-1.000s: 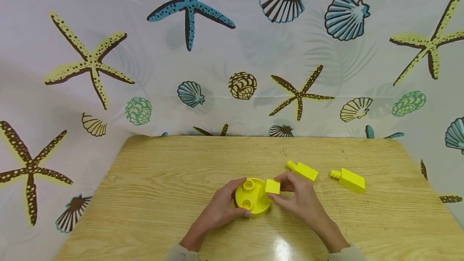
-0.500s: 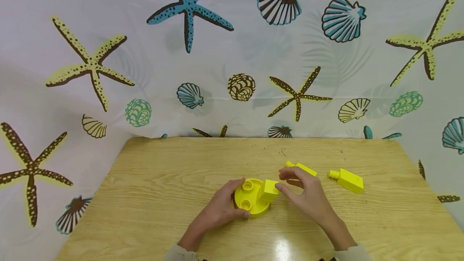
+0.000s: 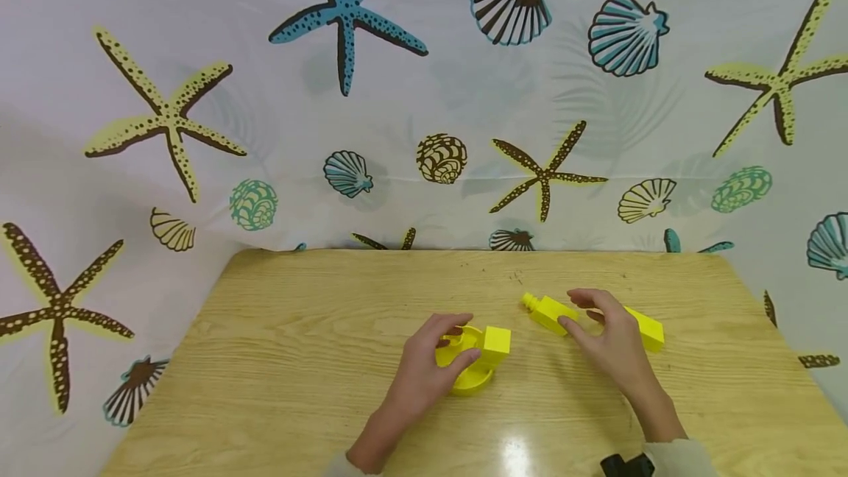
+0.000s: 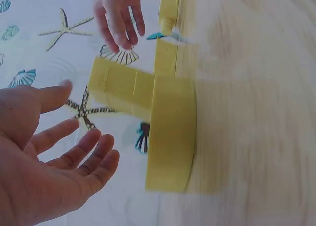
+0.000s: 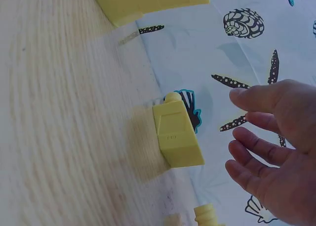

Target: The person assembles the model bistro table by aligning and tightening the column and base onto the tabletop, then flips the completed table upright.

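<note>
A yellow round base with raised sockets lies on the table, partly hidden by my left hand. A yellow square post stands upright in its right side. In the left wrist view, the left hand has spread, loosely bent fingers and is apart from the base. My right hand hovers between two loose yellow posts with threaded ends. The nearer post lies by its thumb; the farther post is partly behind the hand. Nothing is between the right hand's fingers.
The wooden table runs back to a pale cloth printed with starfish and shells, which also hangs at both sides. A black object sits at the right sleeve's cuff.
My right hand has let go of the upright post and moved right, over the loose posts. The left hand has released the base's rim and lifted slightly.
</note>
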{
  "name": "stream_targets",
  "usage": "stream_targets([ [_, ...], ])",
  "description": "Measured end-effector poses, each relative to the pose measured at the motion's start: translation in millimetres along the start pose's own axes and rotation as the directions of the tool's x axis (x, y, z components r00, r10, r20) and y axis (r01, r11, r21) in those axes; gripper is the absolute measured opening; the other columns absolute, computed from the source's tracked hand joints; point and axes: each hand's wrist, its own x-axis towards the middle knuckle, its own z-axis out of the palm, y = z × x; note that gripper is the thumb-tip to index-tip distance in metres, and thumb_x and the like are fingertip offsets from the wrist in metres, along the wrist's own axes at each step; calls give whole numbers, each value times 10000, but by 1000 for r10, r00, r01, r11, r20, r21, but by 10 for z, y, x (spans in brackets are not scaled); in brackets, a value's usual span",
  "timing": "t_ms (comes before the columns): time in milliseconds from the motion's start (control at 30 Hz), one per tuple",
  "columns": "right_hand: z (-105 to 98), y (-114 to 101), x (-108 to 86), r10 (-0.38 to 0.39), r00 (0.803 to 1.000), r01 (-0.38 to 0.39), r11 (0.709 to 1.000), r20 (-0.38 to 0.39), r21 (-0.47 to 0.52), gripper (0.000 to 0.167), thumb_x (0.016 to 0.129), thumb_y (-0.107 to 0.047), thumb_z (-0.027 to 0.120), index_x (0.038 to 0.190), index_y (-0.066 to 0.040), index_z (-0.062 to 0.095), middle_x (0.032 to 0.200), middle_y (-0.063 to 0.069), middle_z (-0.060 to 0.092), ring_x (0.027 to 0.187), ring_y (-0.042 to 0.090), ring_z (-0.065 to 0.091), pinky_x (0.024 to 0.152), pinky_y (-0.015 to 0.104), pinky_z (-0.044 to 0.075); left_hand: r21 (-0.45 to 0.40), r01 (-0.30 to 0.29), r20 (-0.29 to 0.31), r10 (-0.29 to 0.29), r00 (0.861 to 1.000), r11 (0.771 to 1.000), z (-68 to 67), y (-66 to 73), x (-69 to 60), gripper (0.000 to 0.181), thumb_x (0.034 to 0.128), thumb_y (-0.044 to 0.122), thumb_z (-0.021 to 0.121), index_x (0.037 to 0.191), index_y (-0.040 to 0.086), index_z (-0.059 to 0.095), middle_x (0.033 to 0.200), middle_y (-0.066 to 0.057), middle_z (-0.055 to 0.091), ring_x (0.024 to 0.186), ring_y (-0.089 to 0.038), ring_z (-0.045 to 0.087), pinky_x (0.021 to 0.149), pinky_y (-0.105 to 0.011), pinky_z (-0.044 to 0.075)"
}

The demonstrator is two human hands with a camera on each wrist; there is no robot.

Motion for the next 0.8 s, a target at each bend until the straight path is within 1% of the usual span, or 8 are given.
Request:
stream_targets([
  [100,-8,62,-23,52,998,-52,999,26,-13,400,875,-4,803,1244,24,651,1226,187,661,1118,364,629,949,532,559,-9,12,-23,-12,1000,1000,163,72,11,468,930,265,789,1359,134,654,1241,-68,657,1100,-266,651,920,-480,584],
  [200,1,114,-28,103,993,-102,995,57,-19,417,885,-4,793,1269,40,638,1250,206,642,1155,382,613,969,534,550,30,6,-61,-4,998,1000,312,124,51,479,893,328,823,1311,137,689,1197,-74,653,1048,-233,653,876,-431,600],
  [300,24,158,-17,145,984,-142,989,108,-36,449,905,-40,784,1310,53,612,1293,224,620,1197,403,600,993,521,539,74,32,-115,-24,993,997,408,150,86,476,847,325,867,1245,113,713,1144,-64,632,992,-213,645,839,-370,609],
  [367,41,172,-1,175,974,-172,985,143,-33,459,921,-56,771,1333,56,601,1317,231,614,1211,409,601,996,507,541,88,60,-145,-47,988,994,431,154,99,462,819,294,893,1194,87,720,1109,-56,622,966,-206,648,829,-337,612],
  [467,52,184,13,223,957,-226,974,188,-6,434,949,-65,739,1344,51,603,1329,239,619,1198,407,623,976,487,559,100,83,-168,-66,984,991,437,154,102,438,795,253,914,1135,56,720,1080,-61,627,944,-209,673,822,-315,617],
  [567,53,192,20,269,939,-279,960,216,19,414,964,-73,720,1345,47,610,1322,251,625,1169,404,644,951,482,577,115,73,-170,-53,984,991,436,153,103,418,797,241,914,1111,42,723,1067,-64,648,926,-211,695,815,-314,620],
  [667,52,196,20,295,927,-305,952,231,8,438,959,-95,730,1350,56,602,1301,272,632,1137,409,660,937,493,584,117,49,-163,-30,986,992,434,150,108,407,800,221,913,1108,30,728,1070,-68,658,921,-217,705,811,-301,621],
  [800,58,189,9,314,920,-322,947,237,-5,457,947,-105,747,1348,59,600,1276,276,646,1108,402,678,920,494,591,68,26,-136,-16,991,997,420,140,100,387,800,158,907,1117,24,729,1091,-72,659,959,-229,697,827,-246,605],
])
